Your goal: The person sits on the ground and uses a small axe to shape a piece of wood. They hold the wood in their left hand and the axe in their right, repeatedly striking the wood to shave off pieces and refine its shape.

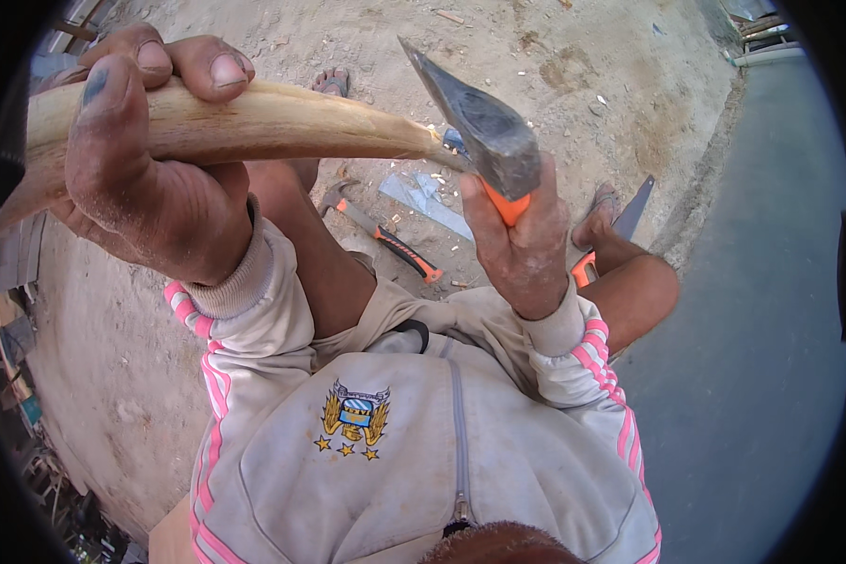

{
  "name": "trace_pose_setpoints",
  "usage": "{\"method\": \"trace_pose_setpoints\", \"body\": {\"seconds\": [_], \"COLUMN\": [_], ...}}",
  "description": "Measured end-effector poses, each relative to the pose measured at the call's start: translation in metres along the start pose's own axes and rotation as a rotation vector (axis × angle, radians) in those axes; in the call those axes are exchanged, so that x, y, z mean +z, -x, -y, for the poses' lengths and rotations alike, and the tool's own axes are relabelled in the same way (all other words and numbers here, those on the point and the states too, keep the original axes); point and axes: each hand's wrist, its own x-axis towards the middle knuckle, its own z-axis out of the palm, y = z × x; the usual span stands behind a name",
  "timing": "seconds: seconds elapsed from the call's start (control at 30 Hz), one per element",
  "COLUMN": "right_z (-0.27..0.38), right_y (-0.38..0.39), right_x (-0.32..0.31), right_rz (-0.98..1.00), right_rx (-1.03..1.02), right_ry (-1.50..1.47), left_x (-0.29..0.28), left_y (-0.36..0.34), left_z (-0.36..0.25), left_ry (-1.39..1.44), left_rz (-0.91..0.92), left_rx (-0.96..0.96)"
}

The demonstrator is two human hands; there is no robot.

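Observation:
My left hand grips a pale, tapered, slightly curved piece of wood held crosswise in the upper left. Its narrow end points right, where a dark and blue piece, partly hidden, meets it. My right hand holds a hatchet by its orange handle, with the dark steel head raised just right of the wood's tip. Where the blade stands in depth relative to that tip is hard to tell.
On the sandy ground lie a claw hammer, crumpled bluish sheet material, wood chips, and a handsaw by my right leg. A grey smooth strip runs along the right. Scrap material lies at the left edge.

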Motion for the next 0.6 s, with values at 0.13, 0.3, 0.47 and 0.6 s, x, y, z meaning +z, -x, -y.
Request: {"method": "trace_pose_setpoints", "body": {"seconds": [0.13,0.3,0.47,0.6], "right_z": [-0.048,-0.002,-0.025,-0.070], "right_y": [0.017,-0.003,0.005,0.020], "right_x": [0.020,-0.003,0.006,0.022], "right_rz": [0.108,0.012,0.086,0.142], "right_rx": [0.217,0.240,0.054,0.154], "right_ry": [0.101,-0.140,0.008,0.078], "left_x": [-0.003,-0.013,-0.005,-0.006], "left_y": [0.004,0.002,0.001,-0.001], "left_z": [-0.003,0.003,0.003,0.001], "left_ry": [-0.021,0.085,0.193,0.004], "left_rz": [-0.010,0.057,0.036,0.032], "left_rx": [0.005,-0.084,-0.056,-0.014]}}
